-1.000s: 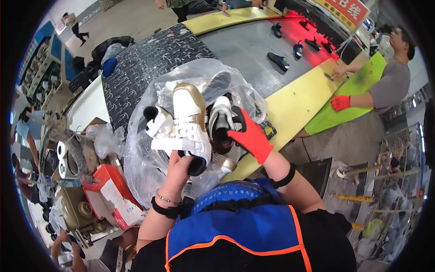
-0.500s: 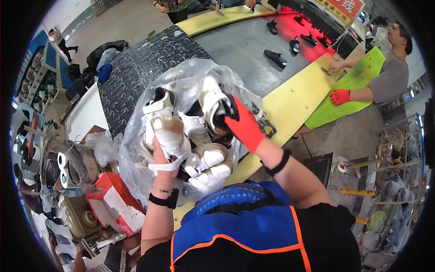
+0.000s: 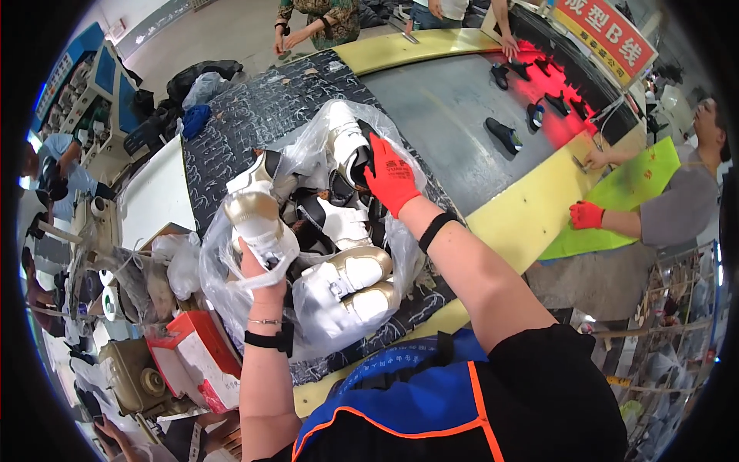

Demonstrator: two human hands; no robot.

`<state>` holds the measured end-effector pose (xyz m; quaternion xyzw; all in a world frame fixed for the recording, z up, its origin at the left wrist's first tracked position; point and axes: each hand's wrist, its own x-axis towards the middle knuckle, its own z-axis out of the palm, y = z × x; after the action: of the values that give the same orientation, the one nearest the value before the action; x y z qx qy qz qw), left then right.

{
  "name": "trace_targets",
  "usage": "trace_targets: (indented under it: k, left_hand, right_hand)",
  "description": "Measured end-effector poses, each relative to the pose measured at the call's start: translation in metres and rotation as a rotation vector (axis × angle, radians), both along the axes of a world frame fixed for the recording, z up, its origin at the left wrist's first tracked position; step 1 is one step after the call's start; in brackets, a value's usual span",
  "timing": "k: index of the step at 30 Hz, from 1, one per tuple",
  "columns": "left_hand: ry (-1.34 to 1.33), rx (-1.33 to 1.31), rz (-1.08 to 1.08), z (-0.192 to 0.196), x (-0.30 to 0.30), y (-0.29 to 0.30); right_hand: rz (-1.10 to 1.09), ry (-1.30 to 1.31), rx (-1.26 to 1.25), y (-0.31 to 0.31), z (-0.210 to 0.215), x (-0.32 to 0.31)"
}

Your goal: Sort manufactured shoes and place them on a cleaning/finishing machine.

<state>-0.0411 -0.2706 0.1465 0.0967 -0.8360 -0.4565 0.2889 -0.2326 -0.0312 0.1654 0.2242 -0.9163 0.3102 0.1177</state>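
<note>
A clear plastic bag (image 3: 223,277) full of white and gold shoe uppers lies on the dark patterned table (image 3: 269,108). My left hand (image 3: 258,269), bare with a black wristband, grips one white and gold shoe upper (image 3: 258,219) at the bag's left side. My right hand (image 3: 391,181), in a red glove, holds another white shoe upper (image 3: 346,146) at the top of the bag. Two white and gold uppers (image 3: 350,281) lie in the bag between my arms.
Dark shoe soles (image 3: 504,135) ride on a grey conveyor (image 3: 439,115) lit red at the far end. A person with a red glove (image 3: 586,215) works at a green mat (image 3: 631,192) on the right. A red and white box (image 3: 196,358) and machines (image 3: 131,377) stand at left.
The left hand with its upper has dropped lower left, toward the bag's edge. The right hand has lifted its upper toward the far top of the bag.
</note>
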Motion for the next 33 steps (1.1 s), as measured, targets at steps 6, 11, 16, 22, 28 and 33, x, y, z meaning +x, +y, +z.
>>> trace_targets:
  k: [6, 11, 16, 22, 28, 33]
  left_hand:
    - [0.013, 0.072, 0.036, 0.001, -0.005, 0.025]
    - [0.202, 0.468, -0.025, -0.027, 0.027, 0.019]
    - [0.087, 0.740, -0.138, 0.060, 0.056, 0.029]
    - [0.023, 0.776, -0.058, 0.056, 0.129, 0.027]
    - [0.152, 1.058, 0.121, 0.037, 0.161, 0.044]
    - [0.000, 1.144, 0.037, 0.046, 0.175, 0.041]
  right_hand:
    - [0.055, -0.140, 0.032, -0.005, 0.008, -0.022]
    - [0.101, -0.252, -0.080, 0.007, 0.017, -0.003]
    - [0.108, -0.256, -0.280, 0.039, 0.019, 0.020]
    - [0.284, -0.054, -0.207, 0.004, 0.080, 0.101]
    - [0.367, -0.409, 0.354, -0.073, 0.048, 0.129]
    - [0.453, -0.775, -0.570, -0.092, 0.030, 0.111]
